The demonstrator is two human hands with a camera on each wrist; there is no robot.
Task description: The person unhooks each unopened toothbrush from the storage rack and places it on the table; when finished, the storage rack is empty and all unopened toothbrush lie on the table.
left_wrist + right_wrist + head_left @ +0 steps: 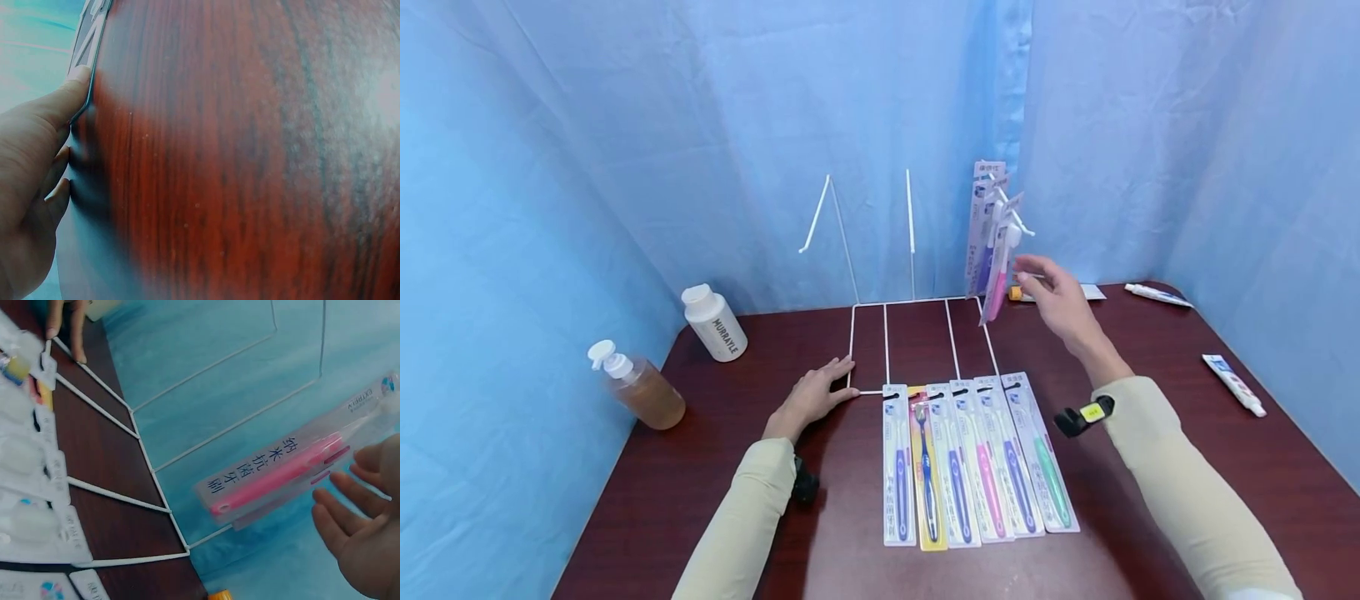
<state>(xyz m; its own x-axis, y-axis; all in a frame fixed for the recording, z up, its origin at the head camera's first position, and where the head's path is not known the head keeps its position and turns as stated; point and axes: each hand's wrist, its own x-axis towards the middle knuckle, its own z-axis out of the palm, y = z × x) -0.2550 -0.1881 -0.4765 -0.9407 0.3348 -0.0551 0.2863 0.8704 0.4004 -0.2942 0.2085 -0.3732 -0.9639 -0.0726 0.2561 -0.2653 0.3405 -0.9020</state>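
My right hand [1060,304] is beside a packaged pink toothbrush [281,469] hanging from the right prong of a white wire rack [895,303]. Its fingers are spread and loosely bent, with nothing held in them. More toothbrush packs [977,221] hang behind the pink one on that prong. My left hand [808,400] rests at the front left corner of the rack's base, fingers extended onto the wire; the left wrist view shows the thumb [78,81] against it. Several packaged toothbrushes [955,475] lie in a row on the table, their top ends at the rack's front.
The rack's left prong [815,214] and middle prong [910,212] hold nothing. A pump bottle [651,392] and a white bottle [715,325] stand at left. Tubes lie at right, including an orange-capped one [1092,292] behind my right hand. Blue curtains [760,125] enclose the table.
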